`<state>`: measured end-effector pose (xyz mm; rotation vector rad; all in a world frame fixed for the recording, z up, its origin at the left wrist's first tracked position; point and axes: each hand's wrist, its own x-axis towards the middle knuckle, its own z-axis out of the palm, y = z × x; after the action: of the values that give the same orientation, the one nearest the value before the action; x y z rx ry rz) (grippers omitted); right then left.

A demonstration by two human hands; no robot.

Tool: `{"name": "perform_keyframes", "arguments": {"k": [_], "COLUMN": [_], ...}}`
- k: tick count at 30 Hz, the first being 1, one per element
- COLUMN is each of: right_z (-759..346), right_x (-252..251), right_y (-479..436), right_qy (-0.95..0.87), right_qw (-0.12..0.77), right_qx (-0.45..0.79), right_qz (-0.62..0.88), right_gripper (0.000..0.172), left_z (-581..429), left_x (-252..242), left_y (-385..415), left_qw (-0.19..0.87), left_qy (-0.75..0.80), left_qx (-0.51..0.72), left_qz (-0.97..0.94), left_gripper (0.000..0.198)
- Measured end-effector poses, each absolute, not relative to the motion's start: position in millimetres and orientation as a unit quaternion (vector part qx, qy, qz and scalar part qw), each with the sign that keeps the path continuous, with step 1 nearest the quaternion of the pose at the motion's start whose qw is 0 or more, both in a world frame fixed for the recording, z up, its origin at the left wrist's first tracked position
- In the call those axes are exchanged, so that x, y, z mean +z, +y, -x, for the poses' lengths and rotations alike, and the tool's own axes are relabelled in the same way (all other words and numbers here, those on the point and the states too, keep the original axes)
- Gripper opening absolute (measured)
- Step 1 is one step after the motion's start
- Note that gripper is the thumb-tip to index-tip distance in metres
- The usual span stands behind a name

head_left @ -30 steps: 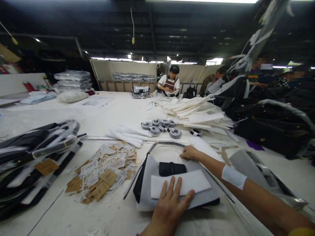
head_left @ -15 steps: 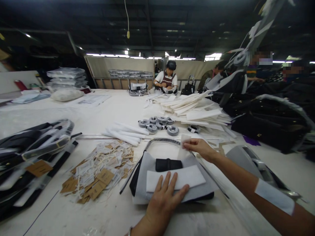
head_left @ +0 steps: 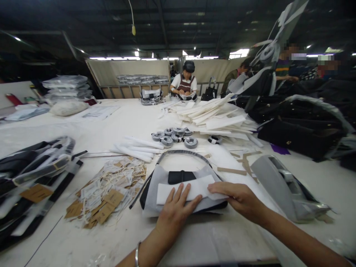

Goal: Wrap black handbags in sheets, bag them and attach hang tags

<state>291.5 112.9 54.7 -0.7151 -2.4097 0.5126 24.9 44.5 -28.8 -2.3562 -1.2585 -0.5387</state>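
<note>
A black handbag (head_left: 143, 194) lies on the table in front of me, its curved handle (head_left: 180, 152) wrapped and pointing away. Pale tissue paper (head_left: 164, 174) covers much of its front around a black strap flap (head_left: 182, 177). Across the paper lies a white foam strip (head_left: 167, 193). My left hand (head_left: 178, 211) rests flat on the strip's lower edge, fingers spread. At the strip's right end, my right hand (head_left: 239, 198) is closed with the thumb and fingers pinching its edge; the fingertips are partly hidden.
Paper tags with strings (head_left: 108, 193) are heaped left of the bag. Wrapped bags (head_left: 33, 178) lie at far left, another grey-covered bag (head_left: 280, 185) at right. Beyond are wrapped strap coils (head_left: 190, 142), foam rolls (head_left: 136, 148) and piled white sheets (head_left: 217, 118). A co-worker (head_left: 185, 83) sits opposite.
My right hand has come down from beside the handle, where it held a small translucent piece, to the foam strip's right end. My left hand stays flat on the strip. The view has shifted slightly.
</note>
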Motion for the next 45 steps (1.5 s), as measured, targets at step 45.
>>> {"name": "perform_keyframes", "arguments": {"k": [45], "right_z": [-293], "right_x": [-5], "right_y": [88], "right_qy": [-0.908], "right_qw": [0.345], "right_qx": [0.003], "right_qz": [0.237], "right_gripper": [0.040], "left_z": [-69], "left_x": [-20], "left_y": [43], "left_qw": [0.083], "left_qy": [-0.521], "left_qx": [-0.240], "left_qz": [0.815], "left_gripper": [0.048]}}
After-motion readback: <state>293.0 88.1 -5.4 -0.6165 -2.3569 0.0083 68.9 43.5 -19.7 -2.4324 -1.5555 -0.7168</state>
